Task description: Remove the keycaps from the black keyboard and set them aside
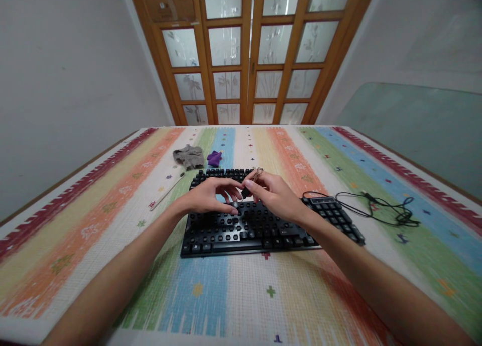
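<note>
A black keyboard (226, 246) lies in front of me, with many of its keycaps off and small square key stems showing across the middle rows. Over these stems hovers my left hand (209, 195), its thumb and fingers apart. My right hand (273, 193) is closed in a pinch around a small black piece (245, 192), too small to identify surely. Something thin and tan, like wire or string, shows at the right fingers. Both hands hide part of the upper rows.
Beyond the keyboard lie a crumpled grey cloth (189, 157) and a purple cloth (214, 158). To the left is a thin pale stick with a dark tip (167, 191), perhaps a brush. A coiled black cable (401, 213) rests right of the keyboard, on a striped tablecloth (198, 306).
</note>
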A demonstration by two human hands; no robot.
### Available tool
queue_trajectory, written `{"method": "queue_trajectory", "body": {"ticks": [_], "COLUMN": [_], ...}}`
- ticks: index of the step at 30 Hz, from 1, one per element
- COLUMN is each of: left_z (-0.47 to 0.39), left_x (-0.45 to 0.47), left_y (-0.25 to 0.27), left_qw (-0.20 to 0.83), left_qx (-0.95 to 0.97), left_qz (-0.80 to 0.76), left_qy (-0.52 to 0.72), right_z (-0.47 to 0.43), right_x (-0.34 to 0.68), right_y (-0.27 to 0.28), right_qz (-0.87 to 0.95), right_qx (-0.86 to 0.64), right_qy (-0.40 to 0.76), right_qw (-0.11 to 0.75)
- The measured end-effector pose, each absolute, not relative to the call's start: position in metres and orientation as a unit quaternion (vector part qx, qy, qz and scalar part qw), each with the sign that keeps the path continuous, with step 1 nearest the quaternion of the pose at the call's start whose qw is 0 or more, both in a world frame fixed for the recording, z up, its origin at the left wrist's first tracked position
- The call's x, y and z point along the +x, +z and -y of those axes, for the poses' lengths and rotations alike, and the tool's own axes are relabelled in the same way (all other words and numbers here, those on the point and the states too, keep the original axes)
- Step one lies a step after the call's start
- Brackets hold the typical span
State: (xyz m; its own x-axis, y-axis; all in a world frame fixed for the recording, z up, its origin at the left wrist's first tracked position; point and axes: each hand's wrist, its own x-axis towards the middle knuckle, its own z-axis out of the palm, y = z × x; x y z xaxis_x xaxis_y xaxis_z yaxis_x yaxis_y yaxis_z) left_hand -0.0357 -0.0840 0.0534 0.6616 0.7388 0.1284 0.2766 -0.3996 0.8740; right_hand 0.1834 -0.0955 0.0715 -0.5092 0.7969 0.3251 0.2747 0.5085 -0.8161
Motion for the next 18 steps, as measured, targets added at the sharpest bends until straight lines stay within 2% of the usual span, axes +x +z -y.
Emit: {"method": "queue_trajectory", "body": {"ticks": [4,13,18], "left_z": [0.081,0.079,0.069], "left_x": [-0.036,-0.041,-0.048], "left_y": [0.050,0.055,0.041], "left_qw": [0.430,0.298,0.144], "left_qx": [0.797,0.830,0.874], "left_qz": [-0.335,-0.385,-0.388], "left_qy": [0.259,0.273,0.256], "right_z": [0.095,0.092,0.099], "right_x": [0.183,0.184,0.186], "right_y": [0.070,0.070,0.078], "right_qz": [0.784,0.772,0.834], "right_qx": [-0.361,-0.416,-0.373], "right_qy": [0.347,0.316,0.320], "right_qw": [0.367,0.361,0.252]}}
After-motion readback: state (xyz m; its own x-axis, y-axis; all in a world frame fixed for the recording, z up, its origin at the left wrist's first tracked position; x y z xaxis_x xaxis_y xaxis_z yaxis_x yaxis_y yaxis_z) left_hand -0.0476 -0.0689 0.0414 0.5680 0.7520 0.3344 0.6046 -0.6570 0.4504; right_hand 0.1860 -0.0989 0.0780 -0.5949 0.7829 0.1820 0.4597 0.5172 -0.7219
